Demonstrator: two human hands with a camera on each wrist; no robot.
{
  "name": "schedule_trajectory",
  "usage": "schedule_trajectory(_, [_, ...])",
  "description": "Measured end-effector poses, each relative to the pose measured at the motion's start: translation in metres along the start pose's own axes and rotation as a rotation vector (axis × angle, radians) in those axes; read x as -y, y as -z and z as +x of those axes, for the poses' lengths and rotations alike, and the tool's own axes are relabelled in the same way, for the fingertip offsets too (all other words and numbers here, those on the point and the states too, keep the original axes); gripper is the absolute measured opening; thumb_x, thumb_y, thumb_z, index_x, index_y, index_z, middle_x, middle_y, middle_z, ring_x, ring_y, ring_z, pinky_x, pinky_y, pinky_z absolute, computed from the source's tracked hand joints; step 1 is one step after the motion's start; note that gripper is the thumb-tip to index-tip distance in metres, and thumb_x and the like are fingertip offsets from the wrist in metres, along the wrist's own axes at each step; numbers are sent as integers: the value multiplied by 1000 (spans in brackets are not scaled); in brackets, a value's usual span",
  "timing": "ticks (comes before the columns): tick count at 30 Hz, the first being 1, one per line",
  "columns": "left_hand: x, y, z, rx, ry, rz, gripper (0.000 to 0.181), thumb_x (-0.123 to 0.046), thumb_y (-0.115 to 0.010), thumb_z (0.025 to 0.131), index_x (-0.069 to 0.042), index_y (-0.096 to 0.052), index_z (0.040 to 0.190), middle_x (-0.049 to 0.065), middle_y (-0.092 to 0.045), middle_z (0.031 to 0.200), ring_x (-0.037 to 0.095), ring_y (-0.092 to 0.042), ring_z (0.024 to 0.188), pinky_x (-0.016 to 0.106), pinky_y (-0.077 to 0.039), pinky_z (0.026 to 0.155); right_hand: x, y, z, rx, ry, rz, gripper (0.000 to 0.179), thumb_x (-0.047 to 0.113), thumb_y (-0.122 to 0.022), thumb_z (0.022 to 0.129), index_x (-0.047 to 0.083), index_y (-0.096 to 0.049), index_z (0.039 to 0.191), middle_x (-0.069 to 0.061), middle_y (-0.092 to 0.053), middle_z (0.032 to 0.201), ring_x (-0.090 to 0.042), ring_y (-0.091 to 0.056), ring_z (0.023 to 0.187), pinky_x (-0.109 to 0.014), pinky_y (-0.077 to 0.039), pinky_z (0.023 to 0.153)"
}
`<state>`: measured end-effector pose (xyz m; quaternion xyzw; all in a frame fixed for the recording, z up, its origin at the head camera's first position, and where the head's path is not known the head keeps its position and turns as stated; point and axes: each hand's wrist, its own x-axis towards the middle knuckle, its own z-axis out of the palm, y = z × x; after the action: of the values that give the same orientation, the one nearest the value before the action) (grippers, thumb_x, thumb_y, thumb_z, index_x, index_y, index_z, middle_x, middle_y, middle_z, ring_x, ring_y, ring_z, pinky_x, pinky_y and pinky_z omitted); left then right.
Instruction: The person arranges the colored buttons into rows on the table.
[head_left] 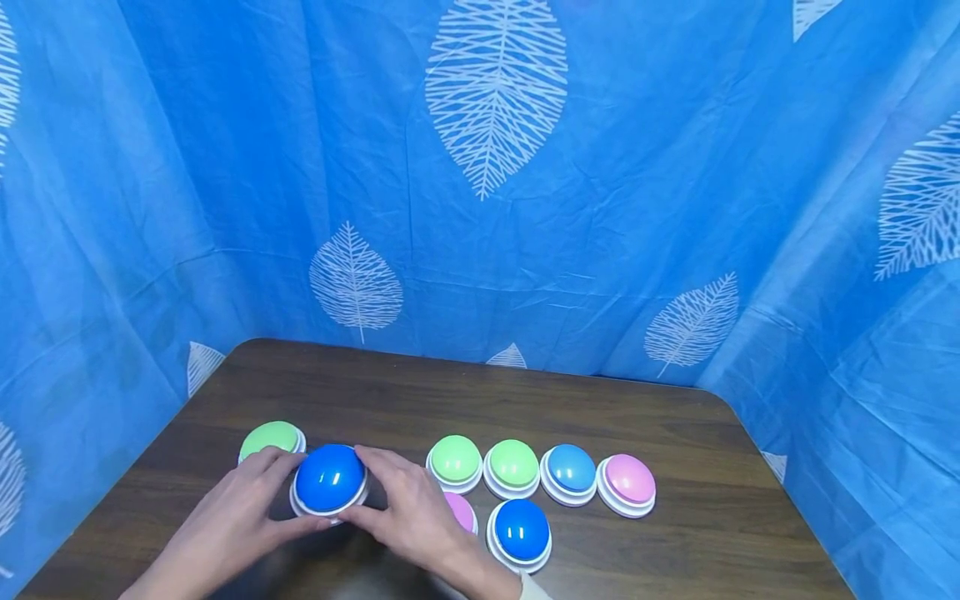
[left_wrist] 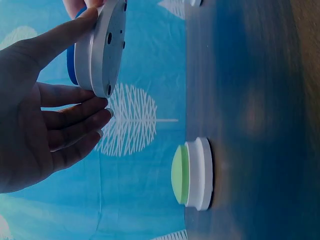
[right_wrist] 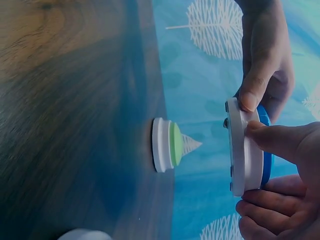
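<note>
A round push button with a dark blue dome (head_left: pixel 330 477) and a white base is held up off the table between both hands. My left hand (head_left: pixel 243 508) grips its left side, thumb at the near edge. From the right, my right hand (head_left: pixel 412 508) grips the same button with its thumb near the left thumb. The white underside (left_wrist: pixel 110 50) with small holes and studs shows in the left wrist view. Just beyond my left hand lies a green button (head_left: pixel 272 440), partly hidden. A purple button (head_left: pixel 460 510) is partly covered by my right hand.
On the brown wooden table (head_left: pixel 637 567), two green buttons (head_left: pixel 456 460), a lighter blue button (head_left: pixel 572 471) and a pink button (head_left: pixel 630 482) form a row. Another dark blue button (head_left: pixel 522 532) lies nearer. A blue leaf-patterned curtain (head_left: pixel 652 167) surrounds the table's back and sides.
</note>
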<state>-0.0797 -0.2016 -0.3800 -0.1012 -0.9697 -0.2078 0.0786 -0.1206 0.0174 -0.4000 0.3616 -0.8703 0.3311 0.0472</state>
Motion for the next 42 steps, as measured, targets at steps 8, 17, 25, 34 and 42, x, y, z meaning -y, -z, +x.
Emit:
schedule_trajectory(8, [-13,-6,5,-9,-40,-31,78,-64,-82,64,-7,-67,115,9,-63,110,30,-62,98,54,-54,79,-9,11,-12,-18,-26,-7,62,36,-75,89,16,-52,143,1,-58,138,-14,-57,123,-32,-49,96])
schedule_trajectory(17, [-26,-14,12,85,-35,-90,73,-61,-84,65,-11,-67,115,-2,-60,101,17,-60,92,46,-56,80,-20,20,-28,-23,-56,4,62,35,-76,88,17,-53,142,1,-59,137,-16,-58,121,-34,-50,96])
schedule_trajectory(25, [-39,-22,18,55,-97,-78,74,-71,-75,67,-13,-68,114,-6,-60,100,12,-59,90,40,-57,79,-28,34,-43,-18,-103,51,65,34,-78,86,16,-52,143,0,-58,137,-20,-57,123,-38,-49,97])
schedule_trajectory(34, [-52,-33,31,68,-232,-37,74,-74,-69,72,-11,-69,112,-4,-61,101,14,-60,90,40,-57,77,-40,47,-59,-46,-106,60,61,31,-78,87,14,-54,140,-1,-60,135,-21,-59,122,-41,-49,97])
schedule_trajectory(42, [-63,-42,39,97,-294,-45,64,-61,-77,76,-10,-69,113,-5,-60,101,12,-61,90,37,-57,75,-49,55,-73,-53,-150,36,64,32,-79,86,13,-53,141,-3,-59,137,-24,-58,123,-45,-49,96])
